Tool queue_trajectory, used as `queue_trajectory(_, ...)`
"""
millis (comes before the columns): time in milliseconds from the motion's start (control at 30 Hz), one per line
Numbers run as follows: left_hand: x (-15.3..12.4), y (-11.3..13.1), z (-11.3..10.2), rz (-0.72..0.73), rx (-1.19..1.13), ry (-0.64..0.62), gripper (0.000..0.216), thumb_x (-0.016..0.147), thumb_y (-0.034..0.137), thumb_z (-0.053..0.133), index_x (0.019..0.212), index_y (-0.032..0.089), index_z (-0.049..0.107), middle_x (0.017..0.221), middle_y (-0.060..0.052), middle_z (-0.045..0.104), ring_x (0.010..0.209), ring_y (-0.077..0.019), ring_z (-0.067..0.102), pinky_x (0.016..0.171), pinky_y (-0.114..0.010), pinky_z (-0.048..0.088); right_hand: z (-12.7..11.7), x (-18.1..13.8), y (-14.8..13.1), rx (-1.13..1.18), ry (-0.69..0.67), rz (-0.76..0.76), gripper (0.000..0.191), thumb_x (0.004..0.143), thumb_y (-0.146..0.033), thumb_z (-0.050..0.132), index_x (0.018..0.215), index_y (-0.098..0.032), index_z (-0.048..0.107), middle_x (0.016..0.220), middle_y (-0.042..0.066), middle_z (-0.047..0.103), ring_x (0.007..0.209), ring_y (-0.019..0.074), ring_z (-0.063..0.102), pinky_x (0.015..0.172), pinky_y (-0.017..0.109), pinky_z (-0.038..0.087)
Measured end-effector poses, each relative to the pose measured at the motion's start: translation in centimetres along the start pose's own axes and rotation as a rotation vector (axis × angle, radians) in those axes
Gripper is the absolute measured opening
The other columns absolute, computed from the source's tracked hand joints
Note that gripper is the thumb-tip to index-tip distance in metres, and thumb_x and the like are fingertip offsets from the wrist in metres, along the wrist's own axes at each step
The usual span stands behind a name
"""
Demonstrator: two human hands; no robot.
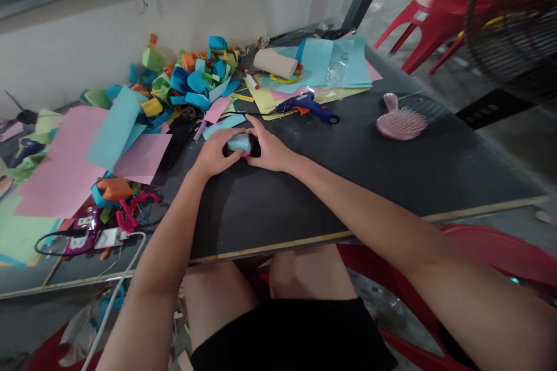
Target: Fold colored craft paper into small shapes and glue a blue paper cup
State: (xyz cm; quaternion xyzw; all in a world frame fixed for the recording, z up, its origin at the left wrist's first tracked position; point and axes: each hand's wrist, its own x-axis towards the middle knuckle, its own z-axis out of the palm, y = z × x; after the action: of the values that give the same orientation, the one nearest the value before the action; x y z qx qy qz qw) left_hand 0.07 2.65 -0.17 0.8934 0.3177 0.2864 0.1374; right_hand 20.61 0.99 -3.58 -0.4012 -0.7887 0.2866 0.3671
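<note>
Both of my hands are around a small light-blue object (239, 142) at the middle of the dark table; it looks like folded paper, and a bit of pink shows under it. My left hand (219, 151) grips its left side, thumb along the near edge. From the right, my right hand (270, 148) closes on it with thumb and fingers, the index finger raised. The fingers cover much of the object. Just beyond it lie a light-blue paper piece (224, 125) and a pink paper piece (217, 109). A blue glue gun (310, 107) rests behind my right hand.
Folded colored paper pieces (191, 78) are heaped against the wall. Pink sheets (69, 156) spread at left, near a purple device (85, 229) and white cable (138, 252). A cardboard roll (275, 62) lies at the back, a pink hairbrush (400, 122) at right. A fan (513, 17) stands beyond.
</note>
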Motion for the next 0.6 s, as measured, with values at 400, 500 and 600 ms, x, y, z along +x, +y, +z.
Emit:
queue_trajectory(400,-0.31,-0.29,-0.63,-0.101,0.124,0.149,0.037,0.098,0.041,0.047,0.119,0.017,0.065,0.105,-0.008,0.074,0.101,-0.0209,0.068,0.09,-0.037,0.053,-0.07,0.04,0.26,0.029,0.016,0.034,0.1,0.071,-0.022,0.067,0.156,-0.023,0.014,0.129,0.014,0.061,0.114,0.0317,0.062,0.1,0.052,0.048)
queue_trajectory(500,-0.3,-0.55,-0.52,-0.043,0.22,0.151,0.037,0.1,0.044,0.045,0.115,0.018,0.068,0.101,-0.008,0.074,0.098,-0.0203,0.068,0.088,-0.037,0.053,-0.11,0.09,0.03,0.012,0.029,0.034,0.098,0.072,-0.022,0.066,0.155,-0.023,0.016,0.13,0.014,0.061,0.114,0.0312,0.062,0.099,0.051,0.049)
queue_trajectory(600,-0.2,-0.79,-0.31,0.033,0.245,0.178,0.036,0.097,0.046,0.051,0.112,0.018,0.069,0.097,-0.008,0.074,0.093,-0.0199,0.069,0.087,-0.038,0.053,-0.22,0.1,-0.25,-0.005,0.038,0.043,0.097,0.07,-0.023,0.067,0.154,-0.02,0.02,0.128,0.014,0.062,0.112,0.0312,0.061,0.098,0.051,0.05)
